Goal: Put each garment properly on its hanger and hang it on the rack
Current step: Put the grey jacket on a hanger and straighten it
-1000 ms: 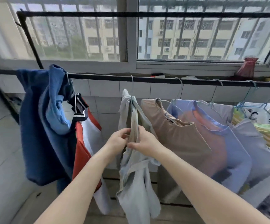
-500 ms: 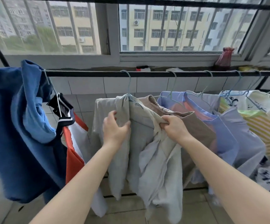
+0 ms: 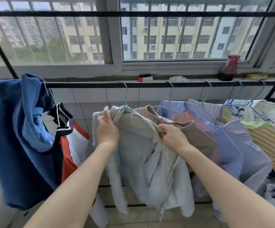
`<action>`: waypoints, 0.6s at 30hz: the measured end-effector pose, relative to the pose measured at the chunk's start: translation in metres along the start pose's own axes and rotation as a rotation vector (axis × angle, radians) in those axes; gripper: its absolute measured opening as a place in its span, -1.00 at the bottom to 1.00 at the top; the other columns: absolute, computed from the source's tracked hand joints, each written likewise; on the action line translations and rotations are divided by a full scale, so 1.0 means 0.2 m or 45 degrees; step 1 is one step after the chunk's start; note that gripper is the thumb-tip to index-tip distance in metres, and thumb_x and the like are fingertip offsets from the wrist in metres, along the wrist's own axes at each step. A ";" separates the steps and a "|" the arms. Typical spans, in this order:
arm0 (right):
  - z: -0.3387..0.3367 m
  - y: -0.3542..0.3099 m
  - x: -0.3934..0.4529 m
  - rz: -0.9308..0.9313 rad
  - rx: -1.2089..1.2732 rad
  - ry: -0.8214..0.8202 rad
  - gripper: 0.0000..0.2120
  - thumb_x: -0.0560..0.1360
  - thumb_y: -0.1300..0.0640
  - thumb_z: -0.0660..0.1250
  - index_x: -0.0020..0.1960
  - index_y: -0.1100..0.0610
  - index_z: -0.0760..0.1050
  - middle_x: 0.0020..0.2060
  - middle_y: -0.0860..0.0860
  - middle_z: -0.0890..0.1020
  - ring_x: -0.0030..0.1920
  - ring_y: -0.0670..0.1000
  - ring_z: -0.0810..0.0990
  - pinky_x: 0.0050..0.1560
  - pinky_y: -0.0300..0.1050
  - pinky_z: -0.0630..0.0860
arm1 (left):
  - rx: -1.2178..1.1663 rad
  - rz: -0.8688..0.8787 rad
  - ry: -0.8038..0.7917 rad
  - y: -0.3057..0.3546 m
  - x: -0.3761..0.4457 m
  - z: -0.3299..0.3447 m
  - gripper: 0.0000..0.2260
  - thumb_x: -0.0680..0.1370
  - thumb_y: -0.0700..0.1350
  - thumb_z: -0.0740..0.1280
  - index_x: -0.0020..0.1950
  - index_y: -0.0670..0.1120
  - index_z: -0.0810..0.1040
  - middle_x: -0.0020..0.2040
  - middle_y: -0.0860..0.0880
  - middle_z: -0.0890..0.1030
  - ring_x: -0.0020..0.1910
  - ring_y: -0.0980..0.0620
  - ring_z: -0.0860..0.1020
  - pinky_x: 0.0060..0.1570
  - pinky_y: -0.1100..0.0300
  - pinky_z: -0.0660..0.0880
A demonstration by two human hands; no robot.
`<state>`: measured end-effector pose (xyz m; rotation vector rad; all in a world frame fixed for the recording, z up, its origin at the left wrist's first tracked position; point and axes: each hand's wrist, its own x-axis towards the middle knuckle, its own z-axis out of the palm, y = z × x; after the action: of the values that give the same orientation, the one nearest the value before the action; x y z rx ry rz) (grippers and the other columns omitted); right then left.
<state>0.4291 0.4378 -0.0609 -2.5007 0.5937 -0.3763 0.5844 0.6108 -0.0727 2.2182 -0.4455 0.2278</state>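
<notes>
A pale grey shirt [image 3: 143,155] hangs on a light blue hanger [image 3: 126,102] hooked over the black rack bar [image 3: 90,84]. My left hand [image 3: 107,130] grips the shirt's left collar edge just below the hanger. My right hand [image 3: 173,135] pinches the right front edge of the same shirt and holds it spread out. To the right, a brown top [image 3: 197,137], a lilac and orange shirt [image 3: 224,145] and a yellow striped garment [image 3: 268,142] hang on their own hangers.
A blue garment [image 3: 18,137] is draped over the bar's left end, with an orange, white and navy piece [image 3: 69,145] on a white hanger beside it. A dark red bag [image 3: 229,67] sits on the window sill. Tiled wall and floor lie behind and below.
The grey shirt was bunched narrow between both hands; my hands have moved apart and up toward the collar, spreading it wide on the hanger. The view has tilted slightly.
</notes>
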 end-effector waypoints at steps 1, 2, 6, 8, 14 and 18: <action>-0.01 0.00 0.00 -0.010 -0.021 -0.010 -0.93 0.43 0.19 0.19 -0.21 0.06 0.37 -0.27 -0.07 0.55 -0.09 0.12 0.55 0.00 0.11 0.52 | -0.035 0.024 0.033 -0.02 0.03 -0.02 -0.43 0.55 -0.30 0.12 0.52 0.06 0.15 0.32 -0.16 0.33 0.05 -0.13 0.47 0.02 0.11 0.35; -0.01 0.00 0.00 -0.022 -0.035 -0.017 -0.95 0.41 0.13 0.15 -0.23 0.03 0.35 -0.27 -0.08 0.53 -0.08 0.14 0.55 0.00 0.13 0.52 | -0.057 0.042 0.039 -0.04 0.06 -0.05 -0.48 0.55 -0.30 0.12 0.49 0.05 0.23 0.28 -0.16 0.38 0.01 -0.09 0.45 0.01 0.13 0.32; -0.01 -0.02 -0.01 -0.055 -0.023 -0.062 -0.87 0.34 0.06 0.04 -0.30 -0.11 0.32 -0.33 -0.09 0.46 -0.09 0.15 0.53 0.01 0.17 0.50 | -0.103 0.160 -0.087 -0.06 0.14 -0.15 -0.77 0.57 -0.14 0.32 0.22 0.03 0.53 0.02 -0.04 0.61 -0.04 -0.06 0.55 -0.07 0.16 0.39; -0.01 -0.01 -0.01 -0.055 -0.020 -0.075 -0.85 0.36 0.06 0.05 -0.29 -0.17 0.33 -0.32 -0.09 0.47 -0.08 0.15 0.54 0.01 0.17 0.51 | 0.022 0.205 -0.087 -0.05 0.18 -0.21 -0.93 0.53 -0.04 0.39 -0.02 0.02 0.64 -0.16 0.04 0.63 -0.10 -0.04 0.56 -0.13 0.11 0.45; -0.03 -0.05 -0.01 -0.027 -0.006 -0.098 -0.81 0.35 0.00 0.07 -0.27 -0.28 0.37 -0.29 -0.11 0.50 -0.04 0.12 0.55 0.04 0.15 0.50 | 0.561 0.143 0.238 0.07 0.45 -0.32 -0.77 0.47 -0.32 0.22 0.01 -0.14 0.61 -0.03 -0.20 0.61 0.00 -0.24 0.57 -0.17 0.06 0.41; -0.01 -0.06 0.00 0.049 0.002 -0.093 -0.85 0.32 0.02 0.07 -0.25 -0.18 0.38 -0.32 -0.11 0.51 -0.08 0.10 0.55 0.03 0.16 0.52 | 0.523 0.166 0.056 -0.01 0.47 -0.16 -0.78 0.49 -0.31 0.20 0.04 -0.13 0.56 0.04 -0.20 0.57 0.01 -0.22 0.52 -0.09 0.04 0.42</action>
<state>0.4319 0.4464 -0.0536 -2.4862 0.6113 -0.2701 0.6716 0.6135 -0.0245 2.5794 -0.5594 0.4729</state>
